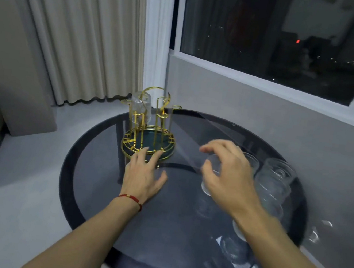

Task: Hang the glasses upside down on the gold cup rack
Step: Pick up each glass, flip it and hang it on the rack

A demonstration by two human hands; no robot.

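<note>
The gold cup rack [150, 130] stands on the far left part of a round dark glass table [171, 232]. One clear glass [142, 105] hangs upside down on a back prong of the rack. My left hand [143, 178] lies flat on the table with spread fingers, its fingertips touching the rack's base ring. My right hand [226, 174] hovers curled over a clear glass [213, 166] in the middle right of the table, fingers around it; whether it grips is unclear. Several more clear glasses [277, 178] stand to the right of that hand.
A grey wall with a dark window [270, 45] runs behind the table on the right. Cream curtains [90, 35] hang behind the rack. Another glass [238, 229] sits partly under my right forearm near the table's front right edge.
</note>
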